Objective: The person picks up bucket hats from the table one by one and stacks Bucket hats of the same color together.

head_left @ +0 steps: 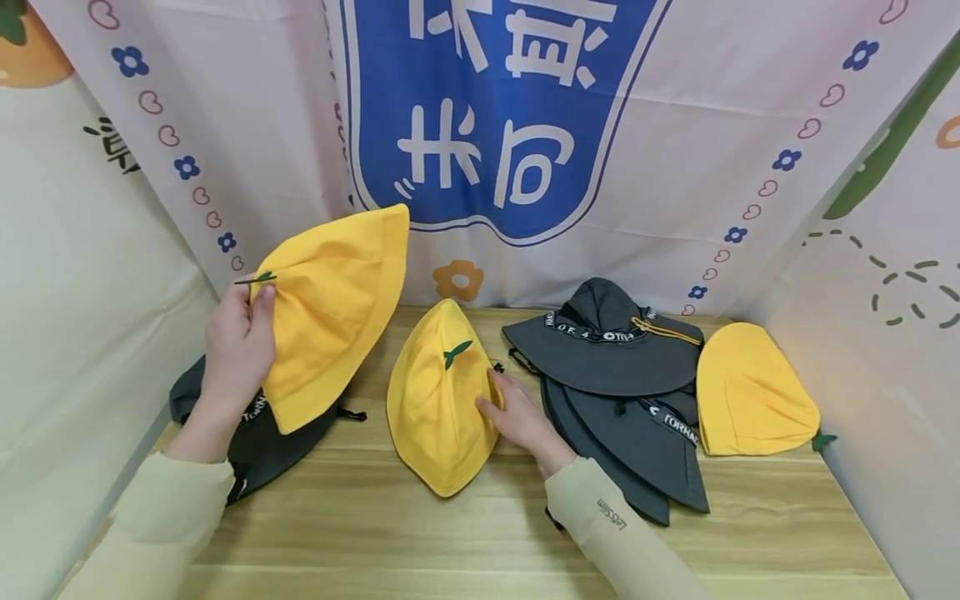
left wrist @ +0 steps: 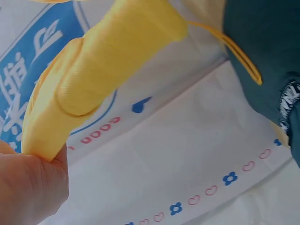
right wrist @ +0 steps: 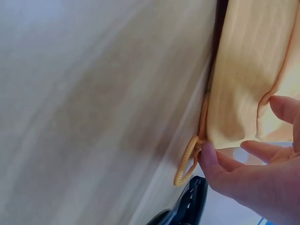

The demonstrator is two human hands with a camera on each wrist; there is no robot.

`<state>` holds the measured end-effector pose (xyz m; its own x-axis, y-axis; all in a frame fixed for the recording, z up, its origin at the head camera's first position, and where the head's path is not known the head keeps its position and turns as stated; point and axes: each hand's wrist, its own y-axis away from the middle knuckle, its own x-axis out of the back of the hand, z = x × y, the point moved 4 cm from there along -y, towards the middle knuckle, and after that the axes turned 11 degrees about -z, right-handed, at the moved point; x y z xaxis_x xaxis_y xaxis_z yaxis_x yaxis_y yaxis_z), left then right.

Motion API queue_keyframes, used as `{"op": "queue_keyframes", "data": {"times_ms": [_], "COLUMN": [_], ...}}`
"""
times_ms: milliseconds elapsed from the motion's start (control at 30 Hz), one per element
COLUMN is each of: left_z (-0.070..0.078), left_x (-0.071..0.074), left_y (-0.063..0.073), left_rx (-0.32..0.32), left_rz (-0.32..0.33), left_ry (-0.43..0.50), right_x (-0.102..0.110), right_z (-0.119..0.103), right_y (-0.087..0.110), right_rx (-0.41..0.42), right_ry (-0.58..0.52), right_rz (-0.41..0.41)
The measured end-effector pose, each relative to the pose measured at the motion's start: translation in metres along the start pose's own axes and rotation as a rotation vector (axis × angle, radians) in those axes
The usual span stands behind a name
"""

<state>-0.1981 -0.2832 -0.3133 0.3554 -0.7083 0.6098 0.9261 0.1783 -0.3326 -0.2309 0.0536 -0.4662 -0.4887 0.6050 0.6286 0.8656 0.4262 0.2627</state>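
"One raised yellow bucket hat (head_left: 341,300): how was it held?"
"Pinched at the crown, by its green sprout (head_left: 265,277), in the left grip (head_left: 240,337), above a dark grey hat (head_left: 281,452)."
"Second yellow hat (head_left: 423,400)?"
"On the worktop (head_left: 420,550), the right grip (head_left: 525,421) touching its edge; whether it pinched, I could not tell. Stacked dark grey hats (head_left: 615,371) and a third yellow hat (head_left: 750,387) lay farther right."

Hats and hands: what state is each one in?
Raised yellow hat: held up, tilted
Left hand: pinching that hat's crown
Middle yellow hat: on the table, crown up
Right hand: touching the middle hat, grip unclear
Far-right yellow hat: lying on its side
Right dark hats: overlapping pile
Left dark hat: partly hidden
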Motion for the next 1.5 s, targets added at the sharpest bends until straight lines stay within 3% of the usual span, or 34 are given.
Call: {"op": "queue_keyframes", "data": {"times_ms": [133, 300, 500, 700, 967, 1133, 1400, 1500], "left_z": [0.005, 0.014, 0.034, 0.050, 0.062, 0.066, 0.067, 0.068], "left_x": [0.002, 0.004, 0.006, 0.000, -0.009, -0.016, -0.023, -0.022], "left_y": [0.000, 0.001, 0.004, 0.008, 0.012, 0.014, 0.018, 0.018], "left_rx": [0.003, 0.032, -0.026, -0.098, -0.115, -0.132, -0.128, -0.140], "left_rz": [-0.008, -0.014, 0.035, -0.003, -0.018, -0.062, -0.109, -0.123], "left_ry": [0.056, 0.253, 0.523, 0.759, 0.736, 0.736, 0.711, 0.715], "right_x": [0.004, 0.013, 0.029, 0.038, 0.040, 0.043, 0.045, 0.045], "right_z": [-0.005, -0.017, -0.041, -0.068, -0.097, -0.110, -0.119, -0.120], "right_y": [0.000, 0.003, 0.011, 0.021, 0.025, 0.024, 0.019, 0.018], "right_rx": [0.042, 0.137, 0.252, 0.400, 0.457, 0.465, 0.427, 0.428], "right_ry": [-0.009, -0.003, -0.049, -0.170, -0.200, -0.240, -0.380, -0.511], "right_rz": [0.040, 0.160, 0.314, 0.374, 0.368, 0.349, 0.342, 0.333]}}
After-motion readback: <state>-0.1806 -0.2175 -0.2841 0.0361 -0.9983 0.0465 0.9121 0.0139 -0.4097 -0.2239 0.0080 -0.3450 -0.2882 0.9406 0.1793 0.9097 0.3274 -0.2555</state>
